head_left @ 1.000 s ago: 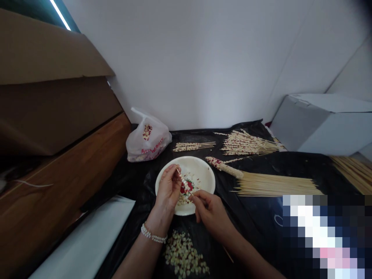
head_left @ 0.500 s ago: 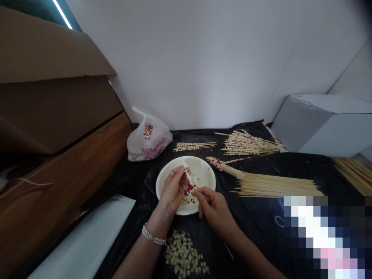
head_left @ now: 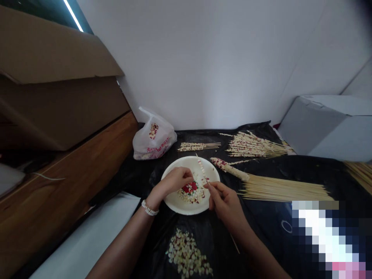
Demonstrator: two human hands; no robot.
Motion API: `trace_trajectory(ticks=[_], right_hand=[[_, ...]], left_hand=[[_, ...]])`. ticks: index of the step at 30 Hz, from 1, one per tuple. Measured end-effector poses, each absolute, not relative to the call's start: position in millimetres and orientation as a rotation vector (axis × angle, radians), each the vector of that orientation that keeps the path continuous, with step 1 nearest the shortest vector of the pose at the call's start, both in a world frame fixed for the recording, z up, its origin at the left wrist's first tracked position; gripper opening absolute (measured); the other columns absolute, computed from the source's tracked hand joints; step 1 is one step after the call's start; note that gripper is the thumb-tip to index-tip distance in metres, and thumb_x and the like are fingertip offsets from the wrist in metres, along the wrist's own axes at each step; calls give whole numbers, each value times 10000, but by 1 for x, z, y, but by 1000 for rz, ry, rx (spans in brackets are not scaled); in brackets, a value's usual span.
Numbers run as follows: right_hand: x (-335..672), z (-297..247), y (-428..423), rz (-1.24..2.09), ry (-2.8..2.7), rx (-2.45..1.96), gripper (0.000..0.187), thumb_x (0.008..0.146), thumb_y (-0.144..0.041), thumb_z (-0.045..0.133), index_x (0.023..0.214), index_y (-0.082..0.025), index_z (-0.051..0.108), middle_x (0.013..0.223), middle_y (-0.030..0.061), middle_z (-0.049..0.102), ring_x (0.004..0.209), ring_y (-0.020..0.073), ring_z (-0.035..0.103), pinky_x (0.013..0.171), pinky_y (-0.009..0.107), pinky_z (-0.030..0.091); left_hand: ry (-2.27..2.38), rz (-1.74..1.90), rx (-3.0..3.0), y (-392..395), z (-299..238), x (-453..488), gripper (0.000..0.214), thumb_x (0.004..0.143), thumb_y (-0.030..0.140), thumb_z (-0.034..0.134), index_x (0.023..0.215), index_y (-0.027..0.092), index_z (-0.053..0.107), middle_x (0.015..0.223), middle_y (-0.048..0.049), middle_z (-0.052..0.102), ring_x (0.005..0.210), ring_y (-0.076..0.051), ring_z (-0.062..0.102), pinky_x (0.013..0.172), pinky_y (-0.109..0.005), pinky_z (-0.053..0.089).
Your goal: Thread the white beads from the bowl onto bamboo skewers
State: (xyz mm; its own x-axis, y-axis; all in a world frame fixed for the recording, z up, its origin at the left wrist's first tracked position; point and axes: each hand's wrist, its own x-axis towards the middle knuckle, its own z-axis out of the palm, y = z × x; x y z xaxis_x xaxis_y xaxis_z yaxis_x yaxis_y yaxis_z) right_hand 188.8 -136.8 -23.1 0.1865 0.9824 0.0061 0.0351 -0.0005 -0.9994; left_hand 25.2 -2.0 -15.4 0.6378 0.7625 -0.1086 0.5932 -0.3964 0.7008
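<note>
A white plate with white buds and red petals sits on the black sheet. My right hand pinches a thin bamboo stick threaded with several white buds, its tip pointing up and away over the plate. My left hand reaches down into the plate, fingers curled over the buds; what they pinch is hidden. A pearl bracelet circles my left wrist.
A pile of loose buds lies near me. Bare bamboo sticks lie right of the plate, finished threaded sticks behind it, beside a white plastic bag. A grey box stands right, wooden furniture left.
My left hand has let go of the stick and dropped to the buds in the plate. My right hand has swung the stick rightward, tip pointing up.
</note>
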Motion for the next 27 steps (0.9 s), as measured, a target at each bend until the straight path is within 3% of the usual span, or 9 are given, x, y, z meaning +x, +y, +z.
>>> trace_trajectory(ticks=[3, 5, 8, 13, 20, 27], right_hand=[[192, -24, -136, 1030, -1087, -1316, 392, 893, -475, 523, 980, -118, 659, 450, -62, 485, 366, 79, 334, 363, 198, 214], [192, -24, -135, 1022, -1084, -1319, 391, 889, -480, 525, 964, -121, 661, 454, -63, 483, 354, 75, 324, 353, 198, 208], [190, -25, -136, 1024, -1090, -1334, 387, 889, -483, 520, 945, -128, 664, 460, -60, 488, 341, 74, 329, 343, 197, 213], [186, -29, -135, 1042, -1101, -1361, 405, 873, -506, 532, 952, -133, 666, 441, -57, 488, 343, 82, 340, 343, 199, 225], [179, -33, -137, 1087, -1086, -1372, 470, 860, -584, 520, 961, -147, 661, 439, -54, 484, 337, 81, 318, 341, 214, 187], [178, -38, -134, 1080, -1080, -1381, 501, 852, -608, 519, 952, -140, 662, 441, -50, 483, 334, 78, 295, 334, 220, 173]], left_hand=[[866, 174, 2145, -20, -12, 30, 222, 739, 338, 655, 882, 171, 684, 755, -22, 659, 678, -170, 587, 596, -260, 412], [762, 114, 2252, -32, -12, 34, 256, 688, 261, 685, 935, 197, 697, 808, -15, 643, 731, -172, 584, 627, -254, 416], [732, 52, 2385, -40, -20, 38, 267, 686, 112, 589, 902, 215, 706, 839, -22, 630, 725, -160, 575, 662, -258, 422], [1011, 247, 2528, -22, -37, 30, 167, 770, 101, 529, 782, 184, 672, 850, -63, 635, 811, -200, 581, 747, -304, 433], [1117, 693, 2340, -2, -42, 14, 254, 847, 139, 492, 1021, 199, 668, 904, -59, 690, 867, -212, 617, 835, -339, 454], [1079, 745, 2311, -7, -37, 12, 264, 867, 147, 464, 1012, 204, 678, 970, -65, 686, 923, -211, 613, 854, -329, 438]])
